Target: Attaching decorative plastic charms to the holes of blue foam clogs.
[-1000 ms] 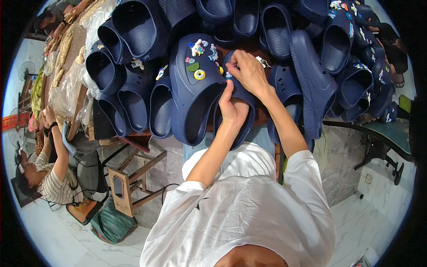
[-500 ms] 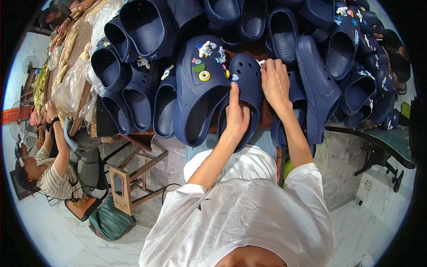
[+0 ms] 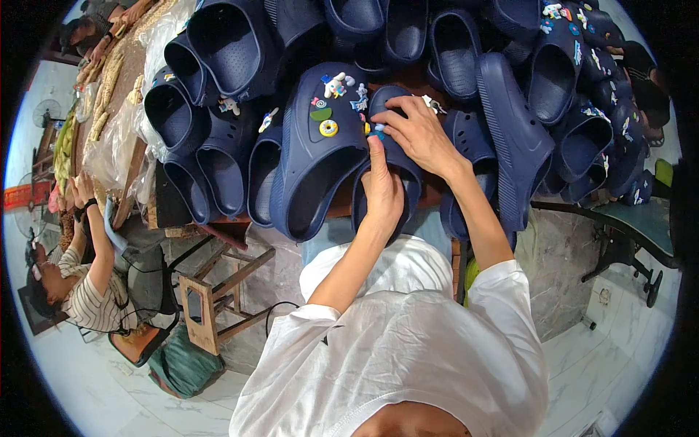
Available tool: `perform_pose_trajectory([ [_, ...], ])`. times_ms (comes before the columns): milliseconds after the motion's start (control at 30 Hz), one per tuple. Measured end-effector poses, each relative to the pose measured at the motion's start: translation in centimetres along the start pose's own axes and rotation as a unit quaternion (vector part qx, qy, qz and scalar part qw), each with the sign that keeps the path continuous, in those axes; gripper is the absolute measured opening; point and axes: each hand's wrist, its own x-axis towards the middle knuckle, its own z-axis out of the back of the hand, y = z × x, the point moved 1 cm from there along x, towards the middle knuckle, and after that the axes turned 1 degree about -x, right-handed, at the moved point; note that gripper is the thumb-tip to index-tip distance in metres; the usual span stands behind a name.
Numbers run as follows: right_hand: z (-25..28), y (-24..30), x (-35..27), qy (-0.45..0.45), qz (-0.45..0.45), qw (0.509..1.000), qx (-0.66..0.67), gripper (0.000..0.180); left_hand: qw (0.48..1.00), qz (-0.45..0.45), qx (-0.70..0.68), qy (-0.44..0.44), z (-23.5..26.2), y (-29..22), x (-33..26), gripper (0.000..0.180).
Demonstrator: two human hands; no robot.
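I am resting my left hand (image 3: 382,191) flat inside a navy clog (image 3: 388,156) at the bench's near edge, fingers pressed together against its lining. My right hand (image 3: 421,136) is curling over the clog's toe, fingertips pinching a small blue charm (image 3: 378,132). Just left, a larger decorated clog (image 3: 317,156) is lying. Farther back, clear plastic bags (image 3: 124,131) are sitting at the bench's left edge.
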Motion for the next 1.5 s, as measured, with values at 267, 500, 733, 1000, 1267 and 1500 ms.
perform_pose_trajectory([
  [267, -0.3, -0.4, 0.2, 0.016, -0.045, 0.985, 0.166, 0.017, 0.999, 0.012, -0.036, 0.012, 0.2, 0.3, 0.3, 0.062],
  [500, -0.6, -0.8, -0.8, -0.125, -0.191, 0.966, 0.12, 0.016, 0.999, -0.003, -0.02, 0.028, -0.1, 0.0, 0.0, 0.073],
  [733, 0.2, -2.6, -2.8, -0.075, -0.243, 0.965, -0.063, 0.021, 1.0, 0.011, -0.004, 0.008, -0.3, -0.3, -0.8, 0.075],
  [1000, 1.6, 1.2, -0.2, 0.016, -0.087, 0.995, 0.049, 0.028, 0.999, 0.001, -0.035, 0.013, 0.4, 0.1, -1.1, 0.07],
  [1267, 0.8, 1.7, 0.7, 0.079, -0.068, 0.989, 0.104, 0.025, 1.0, -0.011, -0.002, 0.025, 0.5, -0.4, -1.4, 0.065],
  [1500, 0.3, 1.8, 0.2, 0.055, -0.105, 0.981, 0.155, 0.018, 1.0, -0.005, -0.008, 0.026, 0.4, -0.2, -1.2, 0.06],
])
